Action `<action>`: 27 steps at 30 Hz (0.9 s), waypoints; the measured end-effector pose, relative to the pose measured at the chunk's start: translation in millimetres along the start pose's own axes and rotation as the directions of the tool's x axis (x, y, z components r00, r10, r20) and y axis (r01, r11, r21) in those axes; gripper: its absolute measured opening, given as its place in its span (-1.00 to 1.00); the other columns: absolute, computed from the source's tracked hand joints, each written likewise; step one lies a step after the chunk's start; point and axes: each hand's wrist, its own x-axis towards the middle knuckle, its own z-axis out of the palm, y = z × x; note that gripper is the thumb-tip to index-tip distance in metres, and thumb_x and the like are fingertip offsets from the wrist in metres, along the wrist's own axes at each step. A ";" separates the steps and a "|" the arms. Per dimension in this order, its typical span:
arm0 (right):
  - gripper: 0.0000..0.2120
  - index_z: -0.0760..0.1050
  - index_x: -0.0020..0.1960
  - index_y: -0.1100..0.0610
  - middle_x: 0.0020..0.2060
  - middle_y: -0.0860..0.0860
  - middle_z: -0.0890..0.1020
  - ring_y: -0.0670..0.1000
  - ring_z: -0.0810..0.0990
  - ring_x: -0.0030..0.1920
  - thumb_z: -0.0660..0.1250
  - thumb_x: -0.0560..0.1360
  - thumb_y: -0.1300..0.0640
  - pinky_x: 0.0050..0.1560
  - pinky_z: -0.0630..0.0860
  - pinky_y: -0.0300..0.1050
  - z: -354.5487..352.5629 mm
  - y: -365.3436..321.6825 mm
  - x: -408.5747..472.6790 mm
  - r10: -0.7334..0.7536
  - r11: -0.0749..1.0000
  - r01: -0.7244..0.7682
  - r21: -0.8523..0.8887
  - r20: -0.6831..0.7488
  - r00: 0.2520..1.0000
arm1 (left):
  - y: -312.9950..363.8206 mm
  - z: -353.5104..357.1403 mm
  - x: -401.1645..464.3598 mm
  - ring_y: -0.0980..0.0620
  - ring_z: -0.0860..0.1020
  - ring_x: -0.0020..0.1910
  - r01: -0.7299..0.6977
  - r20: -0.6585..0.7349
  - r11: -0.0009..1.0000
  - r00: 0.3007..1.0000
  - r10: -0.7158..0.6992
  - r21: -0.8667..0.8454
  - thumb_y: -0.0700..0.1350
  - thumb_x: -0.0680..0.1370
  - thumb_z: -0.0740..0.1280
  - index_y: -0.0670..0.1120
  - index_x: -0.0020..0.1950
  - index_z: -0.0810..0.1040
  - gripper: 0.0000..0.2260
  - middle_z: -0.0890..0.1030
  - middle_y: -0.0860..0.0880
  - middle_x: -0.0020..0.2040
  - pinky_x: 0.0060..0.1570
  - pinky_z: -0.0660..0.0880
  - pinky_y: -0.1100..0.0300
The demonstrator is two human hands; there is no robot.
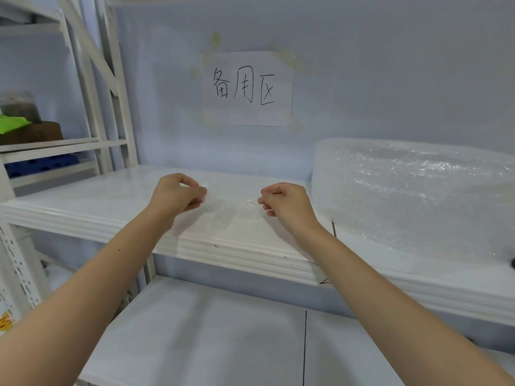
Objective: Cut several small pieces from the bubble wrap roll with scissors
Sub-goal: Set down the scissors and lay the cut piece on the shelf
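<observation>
A big roll of clear bubble wrap (412,190) lies on the right side of a white shelf (97,207). A small cut piece of bubble wrap (232,206) is stretched just above the shelf between both hands. My left hand (178,195) pinches its left edge with closed fingers. My right hand (287,204) pinches its right edge the same way. No scissors show clearly; a small dark object (512,263) peeks in at the right edge by the roll.
A paper sign with handwritten characters (246,87) is taped to the blue wall behind. A lower white shelf (209,330) lies beneath. Another white rack (64,146) at the left holds a brown box, a green item and blue things.
</observation>
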 end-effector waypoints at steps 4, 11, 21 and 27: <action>-0.90 0.63 -0.07 0.10 -0.16 -0.04 0.66 -0.03 0.61 -0.10 0.34 0.48 0.22 0.01 0.53 -0.19 2.2 3.5 6.7 -0.077 0.987 0.071 -0.145 -0.037 0.996 | -12.3 -0.9 5.0 -0.08 0.61 -0.23 -0.035 -0.034 0.972 0.998 0.044 0.234 -0.24 0.46 0.47 -0.24 -0.13 0.64 -0.93 0.67 -0.20 -0.17 -0.05 0.63 0.07; -0.63 0.50 0.29 0.07 0.33 0.10 0.47 0.13 0.37 0.37 0.36 0.51 0.01 0.30 0.32 -0.07 12.5 17.2 21.3 -0.062 0.862 0.105 -0.496 0.101 0.993 | -20.1 10.1 1.8 -0.02 0.52 -0.09 -0.148 -0.013 0.834 0.983 0.183 0.531 -0.11 0.50 0.42 -0.17 -0.07 0.67 -0.87 0.64 -0.06 -0.07 -0.12 0.39 0.19; -0.64 0.58 0.16 0.13 0.11 0.09 0.59 0.08 0.55 0.06 0.41 0.44 -0.04 0.04 0.47 -0.11 19.3 23.2 28.9 0.017 0.799 0.090 -0.594 0.172 0.985 | -24.7 4.1 5.4 -0.07 0.42 -0.36 -0.110 0.006 0.802 0.991 0.131 0.587 -0.05 0.53 0.37 -0.24 -0.30 0.61 -0.70 0.51 -0.15 -0.34 -0.35 0.36 0.17; -0.75 0.61 -0.03 0.25 -0.06 0.15 0.64 0.16 0.60 -0.04 0.38 0.44 0.07 0.02 0.58 0.04 17.5 20.8 25.4 -0.008 0.796 0.103 -0.596 0.160 0.987 | -20.2 4.2 -0.5 0.02 0.54 -0.05 -0.204 0.070 0.809 0.977 0.199 0.551 -0.06 0.52 0.40 -0.09 -0.03 0.72 -0.85 0.64 0.02 -0.09 -0.07 0.39 0.23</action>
